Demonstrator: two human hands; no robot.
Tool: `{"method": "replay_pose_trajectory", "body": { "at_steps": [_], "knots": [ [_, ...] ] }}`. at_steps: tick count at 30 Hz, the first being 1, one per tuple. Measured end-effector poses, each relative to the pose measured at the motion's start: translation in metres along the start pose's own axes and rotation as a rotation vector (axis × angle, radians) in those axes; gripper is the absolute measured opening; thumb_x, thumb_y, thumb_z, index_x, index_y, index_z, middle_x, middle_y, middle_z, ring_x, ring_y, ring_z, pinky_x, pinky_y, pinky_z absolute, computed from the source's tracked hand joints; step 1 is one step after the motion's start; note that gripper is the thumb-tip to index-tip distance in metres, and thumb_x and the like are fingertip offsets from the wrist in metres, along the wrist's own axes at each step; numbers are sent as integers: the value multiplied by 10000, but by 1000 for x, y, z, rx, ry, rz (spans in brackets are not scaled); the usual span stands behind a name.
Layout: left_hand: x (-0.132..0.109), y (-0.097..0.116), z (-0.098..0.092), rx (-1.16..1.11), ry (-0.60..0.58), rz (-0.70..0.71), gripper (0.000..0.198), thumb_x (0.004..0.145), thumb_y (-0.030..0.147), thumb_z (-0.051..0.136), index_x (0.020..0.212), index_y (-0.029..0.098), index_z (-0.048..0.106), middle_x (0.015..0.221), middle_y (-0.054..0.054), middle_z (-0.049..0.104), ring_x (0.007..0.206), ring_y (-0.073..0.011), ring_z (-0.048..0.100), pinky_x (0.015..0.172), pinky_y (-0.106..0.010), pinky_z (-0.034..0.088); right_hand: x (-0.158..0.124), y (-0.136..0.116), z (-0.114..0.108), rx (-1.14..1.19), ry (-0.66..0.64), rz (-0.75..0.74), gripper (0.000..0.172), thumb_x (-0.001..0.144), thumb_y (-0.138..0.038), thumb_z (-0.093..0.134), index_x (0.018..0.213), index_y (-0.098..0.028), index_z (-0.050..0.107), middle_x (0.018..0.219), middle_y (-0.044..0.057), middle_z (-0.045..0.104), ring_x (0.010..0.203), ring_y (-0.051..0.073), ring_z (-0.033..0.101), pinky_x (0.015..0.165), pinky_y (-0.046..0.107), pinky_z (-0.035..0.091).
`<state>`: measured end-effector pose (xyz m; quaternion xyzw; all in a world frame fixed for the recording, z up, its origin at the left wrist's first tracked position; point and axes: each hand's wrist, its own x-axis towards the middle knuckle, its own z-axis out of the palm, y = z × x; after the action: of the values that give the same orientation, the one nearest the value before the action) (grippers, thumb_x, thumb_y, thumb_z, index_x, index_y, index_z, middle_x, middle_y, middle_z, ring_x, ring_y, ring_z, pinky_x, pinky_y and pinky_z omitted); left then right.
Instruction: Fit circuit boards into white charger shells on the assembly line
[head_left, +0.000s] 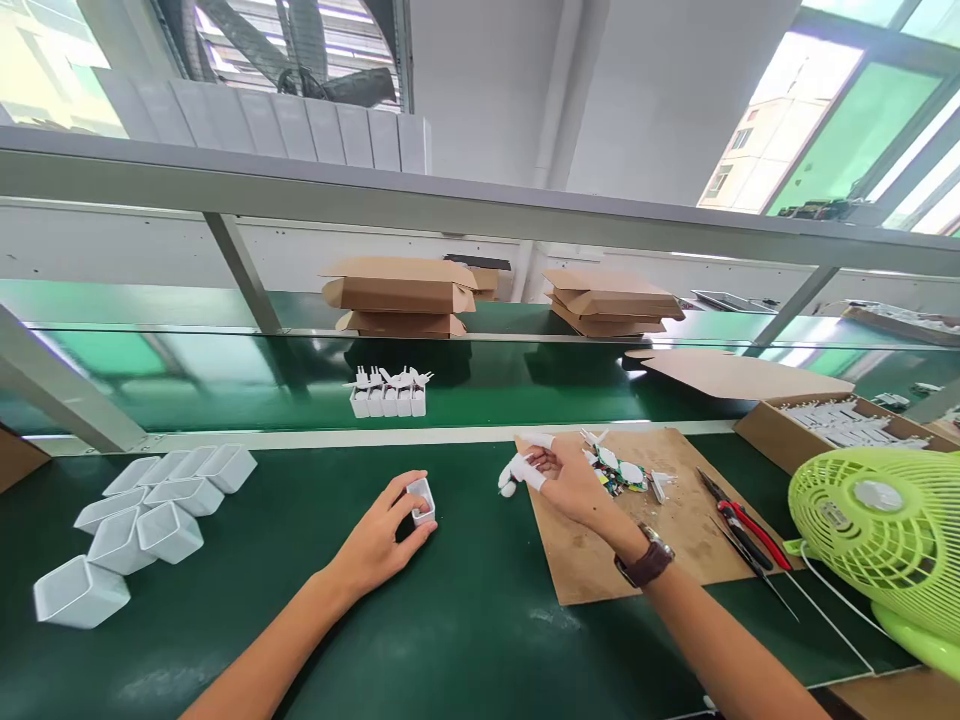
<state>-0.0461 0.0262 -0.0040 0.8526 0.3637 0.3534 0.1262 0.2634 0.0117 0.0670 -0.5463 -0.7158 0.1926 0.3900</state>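
- The left hand [379, 535] was near the middle of the bench, thumb and fingers bent around a small white casing [428, 490], pinching it against the surface or just above; which of the two could not be told.
- The right hand [574, 485], wearing white finger cots, was curled over the left edge of a brown cardboard sheet [592, 575], beside small white pieces [507, 489]; whether its fingertips pinched one could not be told.
- A band of dark green benchtop [465, 620] ran between the two hands and on toward the near edge.
- Another stretch of green separated the left hand from a cluster of white open-topped casings [171, 533] at far left.
- On the sheet, just beyond the right hand, lay small circuit boards [630, 474]; red-handled pliers [761, 535] and dark tweezers [750, 562] lay along its right side.
- A lime-green fan [855, 560] bounded the right side, with an open carton [772, 440] of white parts behind it.
- A pale rail [465, 436] marked the bench's far edge; beyond it, a row of white plug pieces [388, 402] stood on a glossy green ledge.
- Farther off were stacked cardboard boxes [401, 292], a metal crossbeam [480, 202], a pale wall and bright windows at right.
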Motion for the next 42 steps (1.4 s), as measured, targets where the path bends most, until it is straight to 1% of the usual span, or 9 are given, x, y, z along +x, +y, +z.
{"method": "replay_pose_trajectory", "body": {
  "at_steps": [2,5,7,10,16,23,27,36,42],
  "knots": [
    [-4,-1,-3,0,17,-8,112,960,310,589,1026,230,632,1384,-138,611,1203,-261,674,958,-385,605,7,1,22,-28,4,-22,281,943,-283,554,1190,-182,641,899,64,736,758,196,716,724,371,631],
    [-7,-2,-5,1,26,-36,157,945,304,611,1086,236,619,1383,-130,610,1225,-261,664,995,-398,592,14,6,42,-74,-22,-87,319,887,-163,531,1180,-190,654,1144,113,713,1050,248,686,973,482,579],
    [-8,-2,-5,-6,16,-60,182,941,294,615,1113,238,603,1389,-126,604,1239,-258,655,1013,-401,583,15,10,47,-143,-104,-189,491,806,-49,498,1256,-190,634,1337,128,644,1276,276,582,1131,527,470],
    [-7,0,-4,-35,-6,-92,240,933,280,626,1166,244,578,1399,-122,594,1244,-256,649,1025,-405,574,9,14,51,-358,-235,-332,729,699,55,435,1386,-157,555,1451,154,562,1397,299,478,1176,559,424],
    [-8,2,-3,-103,-25,-159,442,909,245,657,1321,262,500,1392,-108,602,1252,-254,639,1029,-399,568,-13,9,48,-382,-223,-417,578,866,-63,529,1425,-208,498,1122,118,665,1082,305,616,935,541,589],
    [-8,4,-2,-164,-70,-268,615,883,286,694,1437,268,429,1369,-109,622,1177,-267,681,1029,-428,568,-14,14,55,-347,-207,-471,683,868,-62,506,1522,-213,382,1439,173,564,1375,339,513,1086,612,498],
    [-8,3,-2,-175,-90,-303,665,883,306,700,1472,276,392,1386,-110,616,1171,-262,688,1035,-432,568,-20,24,64,-337,-199,-399,621,888,-183,610,1484,-188,437,1368,196,617,1284,361,589,1035,609,533],
    [-9,4,-8,-241,-115,-213,779,881,227,653,1560,278,277,1506,-123,538,1340,-268,586,1139,-460,494,-21,20,62,-208,-65,-353,525,825,-110,586,1339,-209,549,1051,99,695,952,269,672,816,450,623],
    [-10,10,1,-167,8,-398,824,818,333,791,1518,314,356,1327,-82,610,974,-204,671,853,-388,594,-27,-2,60,-176,101,-446,581,866,-126,585,1418,-253,459,1098,102,676,1026,289,659,840,474,612]
  ]
}}
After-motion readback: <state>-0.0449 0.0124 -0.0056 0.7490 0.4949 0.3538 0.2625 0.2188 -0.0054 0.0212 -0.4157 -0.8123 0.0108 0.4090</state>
